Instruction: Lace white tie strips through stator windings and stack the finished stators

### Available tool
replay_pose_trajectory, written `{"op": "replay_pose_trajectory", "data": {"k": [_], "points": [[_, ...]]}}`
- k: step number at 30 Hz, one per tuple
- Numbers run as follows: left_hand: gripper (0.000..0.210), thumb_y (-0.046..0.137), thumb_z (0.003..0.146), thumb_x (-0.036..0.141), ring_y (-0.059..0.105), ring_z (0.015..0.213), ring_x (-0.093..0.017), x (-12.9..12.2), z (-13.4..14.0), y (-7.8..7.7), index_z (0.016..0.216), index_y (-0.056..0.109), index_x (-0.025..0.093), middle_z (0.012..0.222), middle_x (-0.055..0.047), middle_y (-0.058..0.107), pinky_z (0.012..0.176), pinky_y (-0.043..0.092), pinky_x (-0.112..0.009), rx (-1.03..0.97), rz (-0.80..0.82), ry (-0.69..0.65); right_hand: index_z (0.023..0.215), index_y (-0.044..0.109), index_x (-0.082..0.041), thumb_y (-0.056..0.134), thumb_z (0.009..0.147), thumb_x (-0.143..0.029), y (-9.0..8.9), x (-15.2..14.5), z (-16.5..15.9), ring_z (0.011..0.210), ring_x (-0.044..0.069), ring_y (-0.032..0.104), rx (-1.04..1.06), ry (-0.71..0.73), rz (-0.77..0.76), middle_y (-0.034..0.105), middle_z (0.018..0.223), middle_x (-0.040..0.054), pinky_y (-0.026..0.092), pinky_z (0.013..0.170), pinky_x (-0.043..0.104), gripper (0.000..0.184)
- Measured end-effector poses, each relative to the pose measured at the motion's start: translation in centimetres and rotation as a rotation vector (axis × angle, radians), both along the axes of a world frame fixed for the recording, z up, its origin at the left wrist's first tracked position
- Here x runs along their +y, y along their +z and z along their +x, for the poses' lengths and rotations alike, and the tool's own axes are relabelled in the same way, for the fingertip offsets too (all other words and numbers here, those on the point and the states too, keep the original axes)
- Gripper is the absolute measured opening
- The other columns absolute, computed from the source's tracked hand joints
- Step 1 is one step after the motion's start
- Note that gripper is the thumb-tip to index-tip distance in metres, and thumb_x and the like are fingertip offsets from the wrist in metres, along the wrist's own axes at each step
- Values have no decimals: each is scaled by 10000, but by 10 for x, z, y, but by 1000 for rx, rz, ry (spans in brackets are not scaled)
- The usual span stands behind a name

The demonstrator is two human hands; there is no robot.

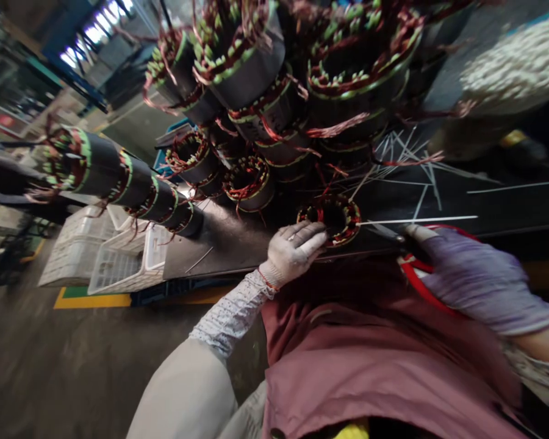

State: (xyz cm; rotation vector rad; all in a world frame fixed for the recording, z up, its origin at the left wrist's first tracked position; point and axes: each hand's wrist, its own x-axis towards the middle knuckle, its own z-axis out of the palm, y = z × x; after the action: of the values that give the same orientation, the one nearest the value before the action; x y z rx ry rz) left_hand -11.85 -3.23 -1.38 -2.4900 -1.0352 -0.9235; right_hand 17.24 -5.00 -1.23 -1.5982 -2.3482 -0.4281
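Mauve cloth (370,360) bunched nearest us

Its soft folds covered our lap. Our hands were apart. Our right hand (480,280), in a streaky purple knit glove, was closed around red-handled scissors (414,280); their blades blurred, so we could not tell how wide they stood. Our left hand (295,247), in a white knit glove, lay against the near-left rim of a wire-wound ring (345,235) on the dark tabletop (219,244); whether it gripped or merely rested, we could not tell. One thin white strip (421,220) jutted rightward from the ring. Farther off, loose pale strips (407,158) crossed in a tangle. Behind the ring rose stacks of smooth grey cylinders (251,76), fringed with reddish wire and green tabs, their tops partly cut off. A pebbly white heap (516,67) ran out of view, its pieces indistinct.
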Motion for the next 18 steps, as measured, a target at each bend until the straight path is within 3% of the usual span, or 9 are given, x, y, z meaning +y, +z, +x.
{"op": "replay_pose_trajectory", "data": {"k": [5,8,10,13,15,18], "points": [[211,607,930,300,693,1077,-189,3,-4,-3,1103,693,214,1135,-71,754,870,544,-315,11,-72,-26,1240,636,-181,434,906,-369,-8,11,-2,722,223,690,85,119,-88,732,1032,91,498,538,313,433],[220,591,943,327,679,1118,-177,10,-14,-2,1104,700,226,1157,-71,748,890,537,-308,50,-127,-71,1237,643,-149,395,902,-326,-18,14,9,888,232,716,187,182,-231,723,1113,119,583,726,336,453],[225,574,953,353,674,1130,-167,11,-22,8,1094,708,241,1169,-57,746,914,526,-311,106,-157,-98,1236,649,-143,367,906,-372,-16,18,14,932,259,716,200,118,-286,715,1136,136,594,763,374,491],[272,577,944,393,618,1233,-223,-4,-25,37,1168,683,281,1276,-55,699,1094,405,-472,249,-192,-19,1294,625,-181,376,873,-468,-1,28,12,875,315,717,141,-43,-398,708,1156,137,592,699,448,567],[324,598,927,406,561,1302,-278,-19,-14,56,1226,652,295,1343,-65,657,1164,260,-587,301,-149,79,1352,584,-206,389,860,-487,11,37,5,943,323,709,115,-75,-486,677,1235,128,593,749,467,599],[386,577,941,375,564,1287,-289,-31,20,64,1314,596,279,1333,-75,659,1165,272,-584,333,-127,157,1385,554,-194,387,874,-483,19,50,-5,1048,312,685,104,-65,-560,649,1287,135,583,839,464,611]]}}
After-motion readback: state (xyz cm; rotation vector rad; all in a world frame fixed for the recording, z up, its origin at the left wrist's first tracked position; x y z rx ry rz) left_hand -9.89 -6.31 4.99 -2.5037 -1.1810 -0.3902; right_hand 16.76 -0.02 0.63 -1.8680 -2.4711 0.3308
